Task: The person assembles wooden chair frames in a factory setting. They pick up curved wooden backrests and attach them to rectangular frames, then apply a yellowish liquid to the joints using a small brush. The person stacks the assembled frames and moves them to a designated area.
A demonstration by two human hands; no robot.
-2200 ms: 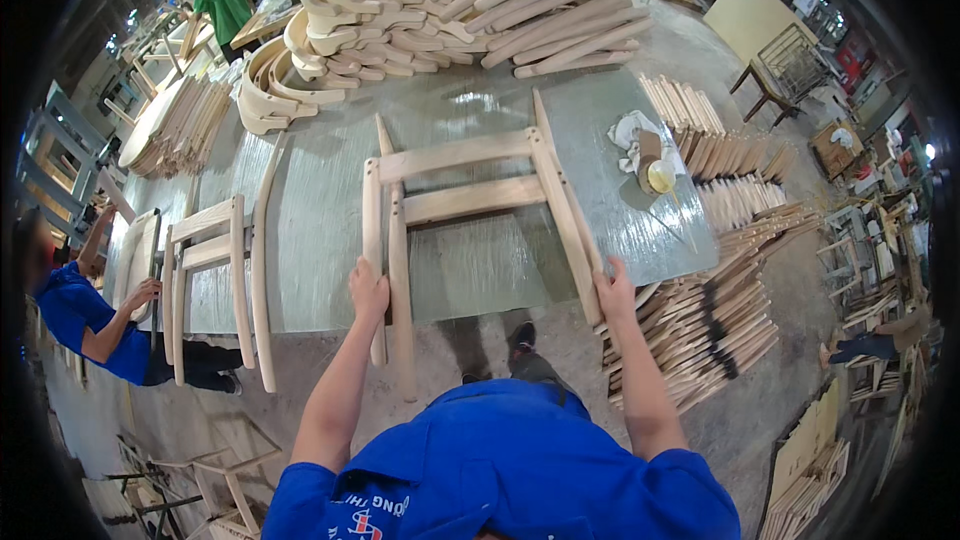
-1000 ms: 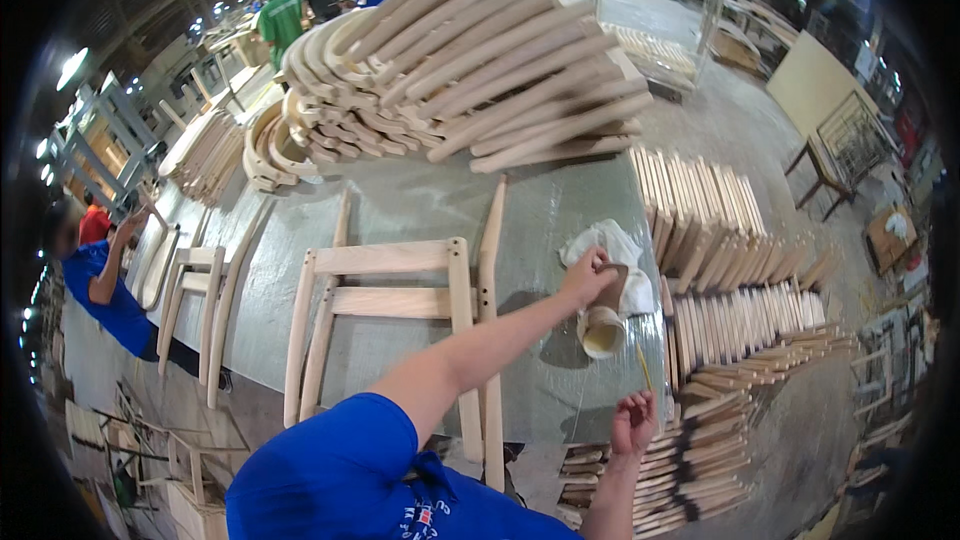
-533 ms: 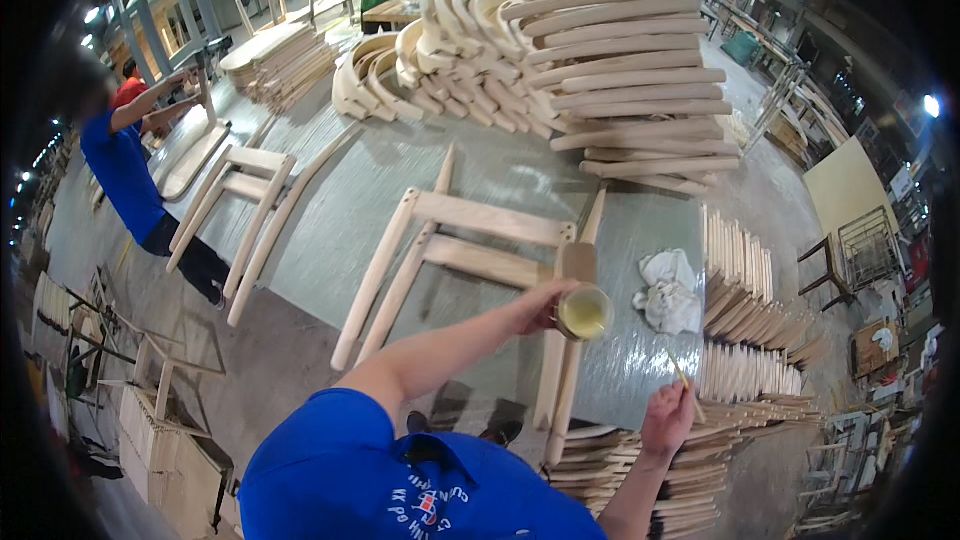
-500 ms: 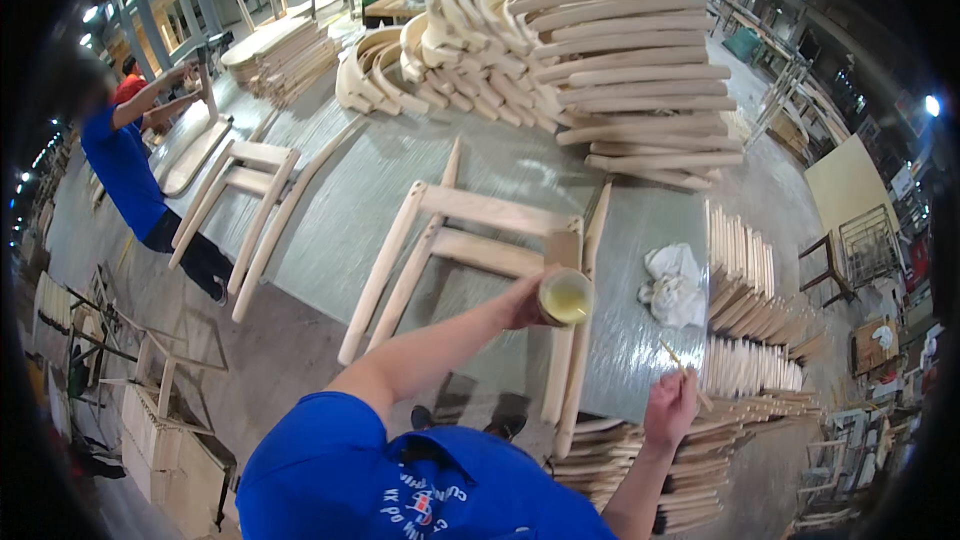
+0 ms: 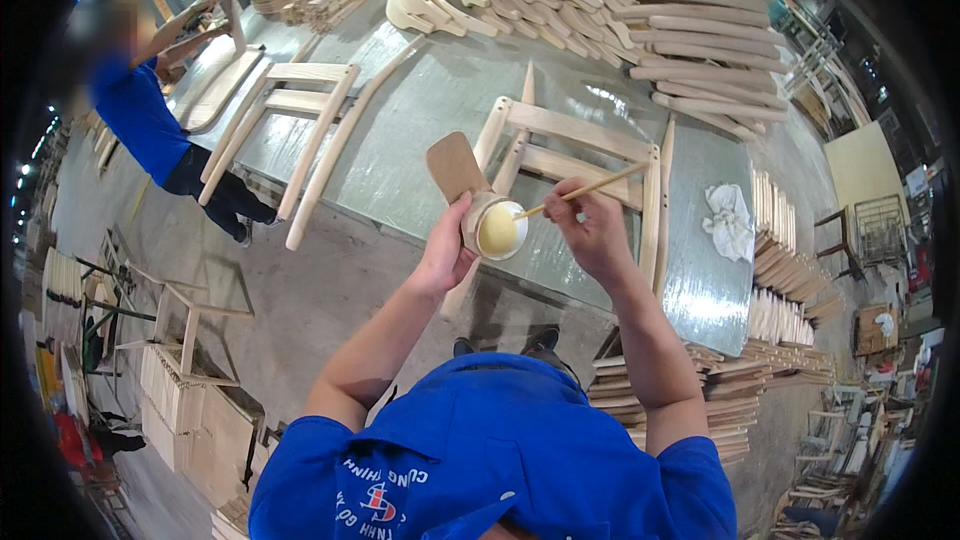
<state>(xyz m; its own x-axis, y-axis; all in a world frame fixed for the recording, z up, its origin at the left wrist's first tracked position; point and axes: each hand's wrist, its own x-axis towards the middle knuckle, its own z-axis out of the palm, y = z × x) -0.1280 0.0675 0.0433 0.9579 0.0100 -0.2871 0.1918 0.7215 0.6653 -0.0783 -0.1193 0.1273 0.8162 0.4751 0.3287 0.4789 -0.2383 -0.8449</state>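
Note:
My left hand [image 5: 447, 245] is wrapped around a small cup [image 5: 480, 208] of pale yellow, glue-like liquid [image 5: 497, 230]. A flat brown paddle-shaped piece [image 5: 455, 160] sticks up from the cup's far side; how it is joined is hidden. Between the fingers of my right hand [image 5: 590, 225] is a thin wooden stick [image 5: 600, 184], its lower end at the liquid inside the cup. Just beyond both hands, a pale wooden chair frame [image 5: 580, 135] with two legs and two crosspieces lies on the table [image 5: 400, 155], partly hidden by my hands and the cup.
A second frame [image 5: 310, 73] and a long curved wooden piece [image 5: 350, 130] lie to the left. Curved parts [image 5: 700, 30] are piled at the back. A white cloth [image 5: 727, 222] rests at the right, beside stacked sticks [image 5: 777, 215]. A co-worker in blue [image 5: 150, 125] stands far left.
My left hand has carried the cup leftward off the frame's right leg. My right hand has come up from the lower right, bringing the stick into the cup. The view has shifted too.

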